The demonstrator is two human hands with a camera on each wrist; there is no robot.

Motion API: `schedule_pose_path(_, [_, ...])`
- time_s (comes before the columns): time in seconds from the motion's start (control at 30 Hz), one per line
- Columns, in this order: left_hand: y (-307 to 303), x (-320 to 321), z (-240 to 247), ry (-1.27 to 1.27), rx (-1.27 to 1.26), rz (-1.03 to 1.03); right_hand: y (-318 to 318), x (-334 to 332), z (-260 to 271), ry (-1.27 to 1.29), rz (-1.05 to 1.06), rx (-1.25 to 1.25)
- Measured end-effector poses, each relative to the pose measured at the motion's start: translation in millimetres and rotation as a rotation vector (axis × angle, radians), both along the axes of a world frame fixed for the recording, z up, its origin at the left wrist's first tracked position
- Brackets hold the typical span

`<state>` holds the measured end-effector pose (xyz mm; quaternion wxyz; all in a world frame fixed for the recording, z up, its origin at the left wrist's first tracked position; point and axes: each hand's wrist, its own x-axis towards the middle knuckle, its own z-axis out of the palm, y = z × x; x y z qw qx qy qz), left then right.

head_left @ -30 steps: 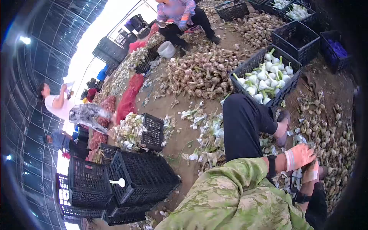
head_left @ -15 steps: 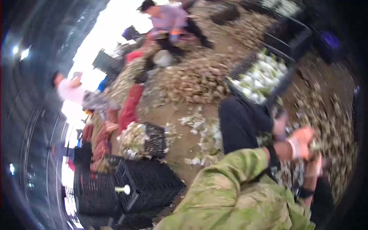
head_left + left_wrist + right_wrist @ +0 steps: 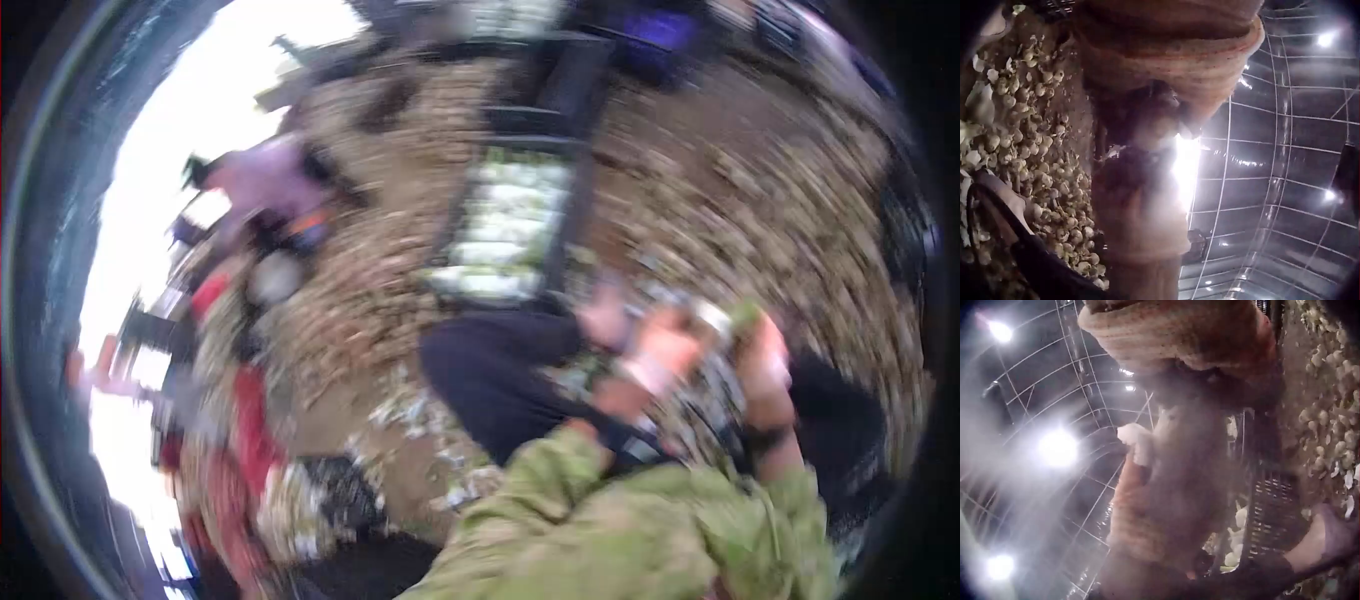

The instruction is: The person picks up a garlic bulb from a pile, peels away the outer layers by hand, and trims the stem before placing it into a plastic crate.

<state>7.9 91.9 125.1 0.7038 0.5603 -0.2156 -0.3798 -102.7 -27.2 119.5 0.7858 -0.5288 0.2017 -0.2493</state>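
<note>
Left hand (image 3: 665,355) and right hand (image 3: 765,365) have risen; right grip holds garlic (image 3: 1135,440), left's unclear.

Beyond the left hand (image 3: 662,352), farther from the person, stands a black crate (image 3: 578,215) filled with white garlic (image 3: 505,225) (all of it smeared by motion blur). Loose garlic bulbs (image 3: 1019,125) lie heaped on the earth floor (image 3: 640,150) past the right hand (image 3: 768,362). Well off to the left hand's side a person in a lilac top (image 3: 262,178) crouches, with red net sacks (image 3: 248,440) nearer. Overhead arches a greenhouse roof frame (image 3: 1285,125) with bright lamps (image 3: 1057,449).
</note>
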Motion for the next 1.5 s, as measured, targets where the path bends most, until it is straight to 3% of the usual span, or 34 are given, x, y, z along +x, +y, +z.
schedule_pose_path(0.03, [-2,1,-1,-0.145,-0.044,0.019,-19,-2,-39,-0.096,0.126,0.337])
schedule_pose_path(0.07, [-2,9,-4,-0.168,-0.134,0.008,-25,5,-56,-0.102,0.012,0.566])
schedule_pose_path(0.1, [2,13,-4,-0.195,-0.211,0.019,-9,13,-9,-0.043,0.111,0.313])
schedule_pose_path(0.13, [5,22,-8,-0.119,-0.176,-0.023,-23,17,-51,-0.038,0.112,0.203])
schedule_pose_path(0.17, [0,24,-18,-0.258,-0.099,0.040,-47,21,-86,-0.033,0.060,0.087])
schedule_pose_path(0.2, [2,12,-9,-0.329,0.002,0.076,-50,23,-81,-0.051,0.069,0.079])
schedule_pose_path(0.23, [9,3,15,-0.427,0.162,0.162,-54,30,-77,-0.014,0.225,-0.211])
schedule_pose_path(0.3, [15,-22,63,-0.532,0.463,0.317,-45,37,-79,0.018,0.379,-0.488])
schedule_pose_path(0.37, [-7,-15,17,-0.537,0.356,0.353,-36,39,-88,-0.119,0.217,0.014])
schedule_pose_path(0.47, [-25,-14,-2,-0.603,0.272,0.476,-16,44,-52,-0.034,0.111,0.022])
schedule_pose_path(0.5, [-20,-10,-4,-0.549,0.222,0.472,-47,39,-89,-0.114,0.123,0.252])
schedule_pose_path(0.53, [-16,-8,-4,-0.487,0.164,0.460,-29,38,-41,-0.110,0.070,0.224])
schedule_pose_path(0.63, [5,-1,-1,-0.173,-0.059,0.400,-33,29,-23,0.599,0.124,-0.653])
schedule_pose_path(0.7, [5,12,-1,0.108,-0.267,0.374,-34,19,-64,0.703,0.440,-1.177])
schedule_pose_path(0.73, [6,17,-2,0.222,-0.359,0.351,-10,17,-10,0.900,0.615,-0.972])
schedule_pose_path(0.77, [5,22,-2,0.310,-0.447,0.326,-2,14,9,0.820,0.604,-0.944])
schedule_pose_path(0.8, [4,20,1,0.364,-0.506,0.294,-4,10,3,0.669,0.594,-0.883])
schedule_pose_path(0.83, [2,24,3,0.396,-0.553,0.254,-3,7,-13,0.255,0.445,-0.804])
schedule_pose_path(0.87, [-3,12,19,0.399,-0.456,0.283,8,10,7,0.222,0.367,-0.489])
schedule_pose_path(0.93, [-10,-9,34,0.395,-0.363,0.281,25,15,29,0.108,0.248,-0.168])
schedule_pose_path(1.0, [-12,-12,22,0.134,-0.217,0.222,23,19,21,-0.003,0.102,0.184])
schedule_pose_path(1.03, [-9,-11,24,-0.057,-0.098,0.190,19,13,38,-0.027,0.056,0.248])
schedule_pose_path(1.07, [-7,-11,28,-0.240,0.012,0.167,13,13,31,0.009,0.021,0.093])
schedule_pose_path(1.1, [-5,-16,33,-0.555,0.077,0.289,6,13,24,0.045,-0.007,-0.061])
schedule_pose_path(1.13, [-2,-10,35,-0.765,0.131,0.284,3,12,26,0.047,0.000,-0.064])
schedule_pose_path(1.23, [1,-8,44,-0.815,0.229,0.192,0,9,33,0.041,0.037,-0.162])
schedule_pose_path(1.3, [3,-6,37,-0.232,0.182,0.140,-5,9,33,-0.001,0.070,-0.172])
schedule_pose_path(1.37, [1,-4,34,-0.238,0.140,0.171,-9,6,20,-0.064,0.104,-0.127])
schedule_pose_path(1.47, [0,14,46,0.136,0.281,0.286,-12,-3,18,0.056,0.145,-0.148])
schedule_pose_path(1.5, [0,14,36,-0.059,0.174,0.229,-8,-4,21,0.060,0.146,-0.145])
